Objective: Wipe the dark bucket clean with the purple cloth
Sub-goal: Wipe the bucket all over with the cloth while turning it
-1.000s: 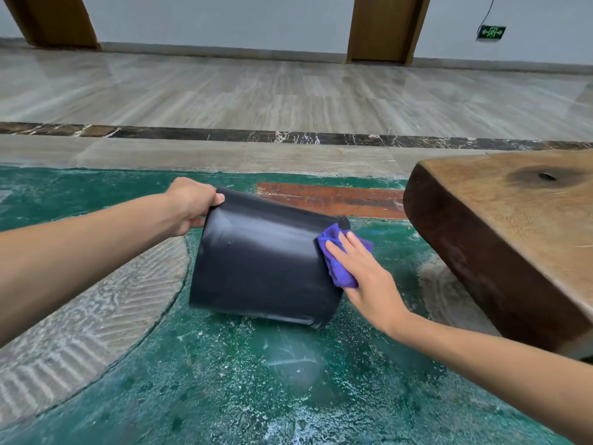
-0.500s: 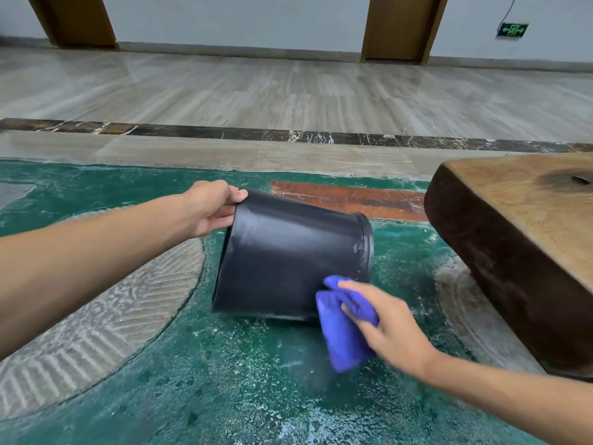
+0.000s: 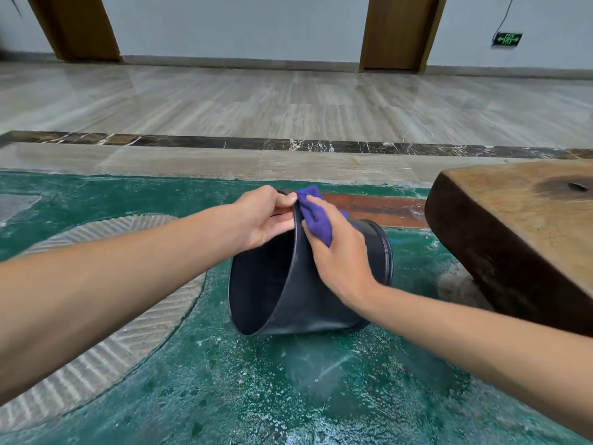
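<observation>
The dark bucket [image 3: 298, 300] lies tilted on its side on the green floor, its open mouth turned towards me and to the left. My left hand [image 3: 266, 216] grips the upper part of the rim, thumb on top and fingers inside. My right hand [image 3: 340, 255] presses the purple cloth [image 3: 316, 216] flat against the bucket's outer wall near the top rim, right beside my left thumb. Most of the cloth is hidden under my right palm.
A thick dark wooden slab [image 3: 519, 232] stands close to the right of the bucket. The green floor [image 3: 224, 396] is wet and speckled, with a grey ribbed inlay [image 3: 106, 342] at the left. A polished stone floor and two wooden door frames lie beyond.
The bucket has been turned so its mouth faces me. My right hand moved the cloth from the lower right edge up to the top rim. My left hand shifted its grip to the rim.
</observation>
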